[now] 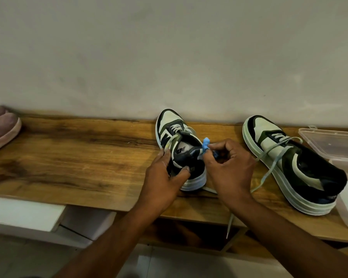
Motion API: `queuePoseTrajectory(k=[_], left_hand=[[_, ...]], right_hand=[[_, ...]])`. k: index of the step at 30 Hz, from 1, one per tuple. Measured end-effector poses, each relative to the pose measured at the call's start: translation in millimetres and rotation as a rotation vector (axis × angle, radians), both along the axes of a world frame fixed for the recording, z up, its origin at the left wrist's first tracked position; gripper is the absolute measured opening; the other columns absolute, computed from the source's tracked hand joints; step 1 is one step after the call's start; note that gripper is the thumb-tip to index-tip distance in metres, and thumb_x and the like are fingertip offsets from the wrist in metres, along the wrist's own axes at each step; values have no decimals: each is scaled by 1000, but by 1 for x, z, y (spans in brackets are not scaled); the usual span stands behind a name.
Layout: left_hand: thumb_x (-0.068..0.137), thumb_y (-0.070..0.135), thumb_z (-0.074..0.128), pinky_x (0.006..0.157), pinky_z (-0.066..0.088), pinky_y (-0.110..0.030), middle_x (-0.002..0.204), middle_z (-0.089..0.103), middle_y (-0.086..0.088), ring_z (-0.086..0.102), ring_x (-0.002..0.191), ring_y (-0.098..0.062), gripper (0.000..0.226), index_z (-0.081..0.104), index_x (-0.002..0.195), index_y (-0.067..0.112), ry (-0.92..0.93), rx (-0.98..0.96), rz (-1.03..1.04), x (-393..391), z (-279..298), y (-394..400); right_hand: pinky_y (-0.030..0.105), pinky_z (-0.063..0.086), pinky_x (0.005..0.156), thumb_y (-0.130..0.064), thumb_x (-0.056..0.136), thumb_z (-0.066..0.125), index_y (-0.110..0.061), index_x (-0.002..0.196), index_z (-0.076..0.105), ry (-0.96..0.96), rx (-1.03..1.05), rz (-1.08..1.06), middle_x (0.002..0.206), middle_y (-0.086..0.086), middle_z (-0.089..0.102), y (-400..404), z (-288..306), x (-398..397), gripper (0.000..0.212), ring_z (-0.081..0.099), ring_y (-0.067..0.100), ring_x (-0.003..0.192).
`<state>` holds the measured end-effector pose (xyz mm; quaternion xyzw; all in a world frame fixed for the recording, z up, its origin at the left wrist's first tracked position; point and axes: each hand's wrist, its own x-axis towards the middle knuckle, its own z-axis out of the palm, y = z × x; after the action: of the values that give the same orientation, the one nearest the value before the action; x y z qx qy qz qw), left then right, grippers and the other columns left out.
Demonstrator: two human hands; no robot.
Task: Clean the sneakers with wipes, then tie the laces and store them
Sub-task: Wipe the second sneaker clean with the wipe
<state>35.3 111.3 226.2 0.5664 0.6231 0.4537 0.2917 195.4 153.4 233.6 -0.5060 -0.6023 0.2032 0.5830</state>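
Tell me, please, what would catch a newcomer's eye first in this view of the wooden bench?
First, the two hands at centre: the left hand grips the heel of one sneaker, while the right hand pinches a crumpled blue wipe against its collar. To the right on the wooden bench stands the second sneaker, its laces undone and one trailing over the front edge, beside a clear plastic box.

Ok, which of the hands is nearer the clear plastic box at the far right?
Right. The right hand, pinching a blue wipe, sits between the two sneakers, with the untied sneaker between it and the clear plastic box. The left hand grips the other sneaker, farther left.
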Motion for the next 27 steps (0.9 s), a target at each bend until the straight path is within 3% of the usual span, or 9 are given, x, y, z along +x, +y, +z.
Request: queuePoseTrajectory(k=[8, 12, 15, 18, 22, 25, 27], left_hand=[[81, 51, 59, 102, 55, -41, 131, 61, 9, 60, 121, -8, 60, 61, 137, 29, 59, 6, -1, 2, 1, -3], [89, 25, 69, 108, 52, -43, 139, 58, 8, 57, 127, -10, 52, 58, 139, 33, 72, -19, -2, 1, 0, -3], [81, 44, 61, 100, 55, -42, 128, 62, 10, 60, 119, -8, 43, 61, 123, 48, 79, 9, 2, 4, 4, -3], [79, 45, 59, 101, 55, -41, 131, 61, 11, 58, 123, -6, 49, 63, 128, 39, 86, 8, 0, 4, 2, -3], [85, 40, 62, 103, 53, -39, 134, 60, 8, 57, 123, -8, 49, 64, 133, 31, 128, 2, -2, 2, 0, -1], [91, 13, 67, 116, 43, -35, 149, 53, 4, 47, 137, -7, 55, 57, 145, 23, 138, -37, 18, 0, -2, -1], [89, 24, 69, 112, 48, -37, 143, 56, 8, 51, 132, -6, 51, 60, 140, 28, 115, -29, -1, 0, 0, -2]], right_hand=[[23, 57, 73, 4, 78, 78, -6, 91, 75, -238, 226, 224, 94, 1, 69, -11, 9, -6, 16, 66, 8, 85], [9, 46, 82, 5, 76, 78, -7, 89, 73, -393, 276, 337, 96, 2, 68, -22, 9, -14, 19, 63, 8, 88], [27, 56, 68, 3, 76, 79, -11, 86, 73, -273, 148, 186, 90, -2, 66, -4, 9, 0, 18, 63, 10, 78], [39, 57, 65, -4, 76, 81, -18, 84, 74, -185, 11, 46, 83, -7, 67, 11, 5, 15, 17, 65, 8, 73], [24, 58, 71, 0, 78, 80, -11, 89, 75, -207, 134, 194, 90, -4, 70, -15, 8, -5, 16, 66, 6, 81], [11, 49, 81, 4, 75, 80, -7, 88, 74, -313, 238, 323, 94, 1, 70, -27, 9, -16, 18, 64, 6, 86], [16, 53, 77, 5, 76, 80, -8, 88, 73, -297, 214, 298, 93, 0, 69, -18, 7, -11, 19, 64, 6, 85]])
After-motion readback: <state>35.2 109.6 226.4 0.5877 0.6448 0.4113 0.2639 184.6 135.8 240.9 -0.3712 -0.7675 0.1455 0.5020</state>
